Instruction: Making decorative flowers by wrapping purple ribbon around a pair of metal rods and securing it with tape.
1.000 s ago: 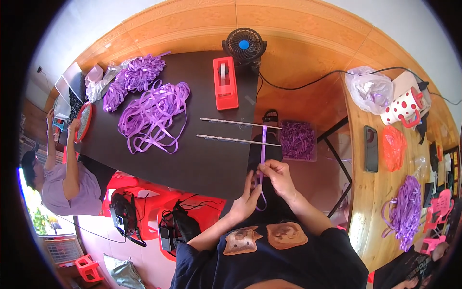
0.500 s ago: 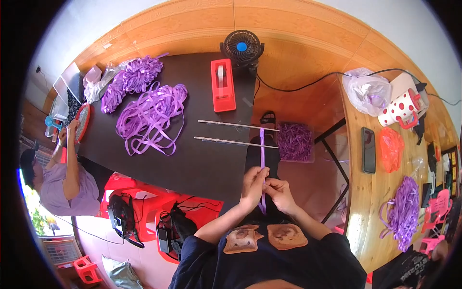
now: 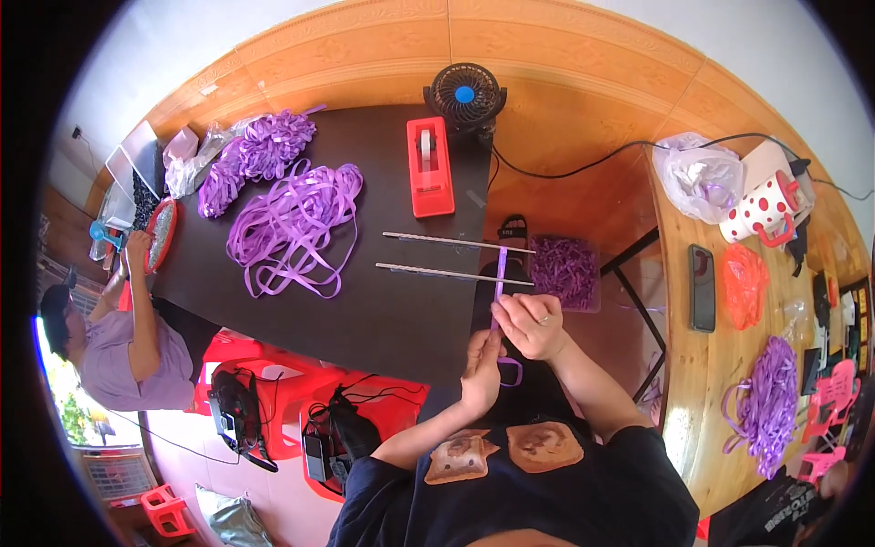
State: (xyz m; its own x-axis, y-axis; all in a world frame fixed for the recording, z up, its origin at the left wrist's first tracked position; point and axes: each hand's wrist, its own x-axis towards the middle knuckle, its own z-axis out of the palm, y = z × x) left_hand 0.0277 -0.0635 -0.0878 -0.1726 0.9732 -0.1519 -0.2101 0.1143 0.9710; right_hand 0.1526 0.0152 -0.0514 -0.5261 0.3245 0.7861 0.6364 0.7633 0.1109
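A narrow purple ribbon (image 3: 500, 270) runs from two thin metal rods (image 3: 456, 241) down to my hands. The rods lie nearly parallel on the dark table and stick out past its right edge. My right hand (image 3: 530, 325) pinches the ribbon below the nearer rod, its fingers curled. Just below and to the left, my left hand (image 3: 481, 365) grips the same ribbon between thumb and fingers. A loose loop of ribbon hangs beside the left hand, over my dark clothing.
Purple ribbon heaps (image 3: 296, 223), a red tape dispenser (image 3: 430, 169) and a black fan (image 3: 466, 96) are on the dark table. A bin of purple pieces (image 3: 564, 272) sits on the floor. The wooden table (image 3: 679, 428) holds a phone, a dotted cup and more ribbon. Another person (image 3: 137, 351) works at left.
My right hand has moved up along the ribbon, above my left hand, which has dropped lower. A ribbon loop now shows beside the left hand. The whole view has shifted slightly.
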